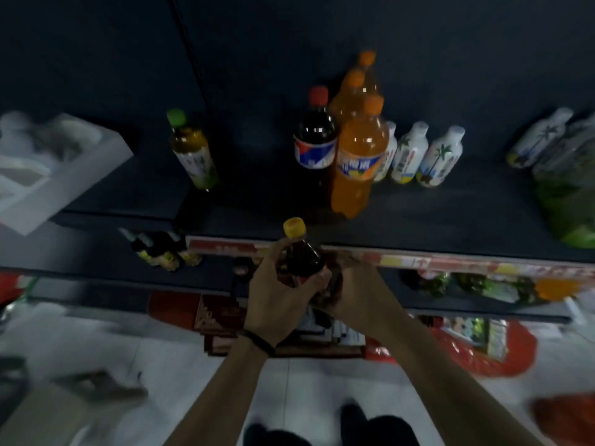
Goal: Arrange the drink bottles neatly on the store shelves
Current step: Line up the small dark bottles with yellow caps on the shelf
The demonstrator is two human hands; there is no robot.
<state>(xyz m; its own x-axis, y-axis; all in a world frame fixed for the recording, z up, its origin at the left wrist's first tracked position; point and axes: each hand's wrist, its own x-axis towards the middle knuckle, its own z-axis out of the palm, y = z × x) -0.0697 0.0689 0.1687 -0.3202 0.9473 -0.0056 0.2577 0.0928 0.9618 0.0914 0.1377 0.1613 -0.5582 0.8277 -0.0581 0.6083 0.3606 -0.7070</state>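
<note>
A dark drink bottle with a yellow cap (297, 252) is held upright just in front of the dark shelf's front edge (450, 262). My left hand (277, 300) wraps its lower body. My right hand (354, 291) grips it from the right side. On the shelf stand a cola bottle with a red cap (314, 140), three orange soda bottles (359, 156) in a row going back, three white bottles (425, 156) to their right, and a green-capped tea bottle (191, 149) to the left.
A white foam tray (48, 169) sits at the shelf's left end. More white bottles (537, 140) and a green pack (566, 194) lie at the right. Lower shelves hold small bottles (161, 249). A red bag (483, 346) rests on the tiled floor.
</note>
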